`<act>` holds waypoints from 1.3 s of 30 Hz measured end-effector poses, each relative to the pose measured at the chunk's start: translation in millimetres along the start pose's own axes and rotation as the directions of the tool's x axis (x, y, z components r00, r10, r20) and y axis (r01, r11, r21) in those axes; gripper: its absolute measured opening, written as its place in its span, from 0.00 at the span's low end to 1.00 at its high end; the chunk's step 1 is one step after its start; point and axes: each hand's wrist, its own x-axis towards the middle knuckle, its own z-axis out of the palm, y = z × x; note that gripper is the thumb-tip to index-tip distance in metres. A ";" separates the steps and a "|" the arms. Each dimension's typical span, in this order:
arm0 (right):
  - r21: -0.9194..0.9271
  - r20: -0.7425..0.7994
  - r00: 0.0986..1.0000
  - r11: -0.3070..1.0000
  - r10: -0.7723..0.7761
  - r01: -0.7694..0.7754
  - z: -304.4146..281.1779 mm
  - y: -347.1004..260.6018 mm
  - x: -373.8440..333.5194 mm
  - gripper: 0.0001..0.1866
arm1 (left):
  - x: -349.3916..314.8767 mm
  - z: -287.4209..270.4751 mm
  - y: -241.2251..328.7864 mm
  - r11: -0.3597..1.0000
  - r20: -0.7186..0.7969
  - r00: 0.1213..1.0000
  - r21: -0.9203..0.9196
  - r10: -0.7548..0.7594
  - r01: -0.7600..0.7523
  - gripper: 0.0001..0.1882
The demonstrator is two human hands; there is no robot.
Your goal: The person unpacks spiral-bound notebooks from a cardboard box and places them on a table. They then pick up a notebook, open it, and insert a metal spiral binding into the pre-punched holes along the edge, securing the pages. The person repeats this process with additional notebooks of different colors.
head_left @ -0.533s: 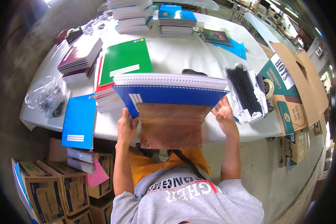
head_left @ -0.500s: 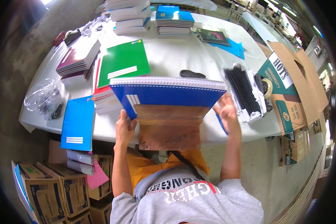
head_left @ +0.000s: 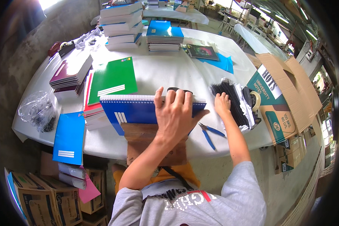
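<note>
A blue notebook (head_left: 137, 115) with a punched white top edge leans upright against a brown wooden stand (head_left: 139, 131) at the near table edge. My left hand (head_left: 173, 116) lies across its right part, fingers bent over the top edge, thumb stretched to the right. Farther right, my right hand (head_left: 223, 102) reaches into a pile of black spiral binding coils (head_left: 233, 109) on white wrapping. Its bent fingers close on the coils; how many they hold is hidden. Blue-handled cutters (head_left: 209, 135) lie on the table between my arms. Behind my left fingers, a dark object (head_left: 180, 90) shows only in part.
Left of the stand, a green notebook (head_left: 115, 77) tops a stack beside maroon notebooks (head_left: 69, 73). A light-blue cover (head_left: 68, 137) overhangs the front edge. Stacked notebooks (head_left: 164, 35) stand at the back. An opened carton (head_left: 267, 86) and a tape roll (head_left: 255, 101) flank the coils.
My left hand has gone from the notebook's lower left edge to its top. My right hand has left its right edge for the coils, uncovering the cutters. The view has shifted.
</note>
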 end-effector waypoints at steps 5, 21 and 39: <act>0.153 0.203 0.978 0.985 0.050 -0.082 -23.6 18.7 22.1 0.13 | -6.0 -0.7 -3.5 0.994 -0.140 0.985 -0.011 0.102 -0.104 0.23; 0.821 -0.361 0.858 0.311 -0.365 0.478 -209.3 -8.8 -82.7 0.21 | -4.5 11.5 7.9 0.994 -0.144 0.987 -0.068 0.071 -0.081 0.16; 0.994 -0.039 0.868 0.073 -0.494 0.086 -195.3 -22.1 -86.9 0.16 | -11.3 13.5 7.2 0.999 -0.077 0.996 0.011 0.035 -0.034 0.23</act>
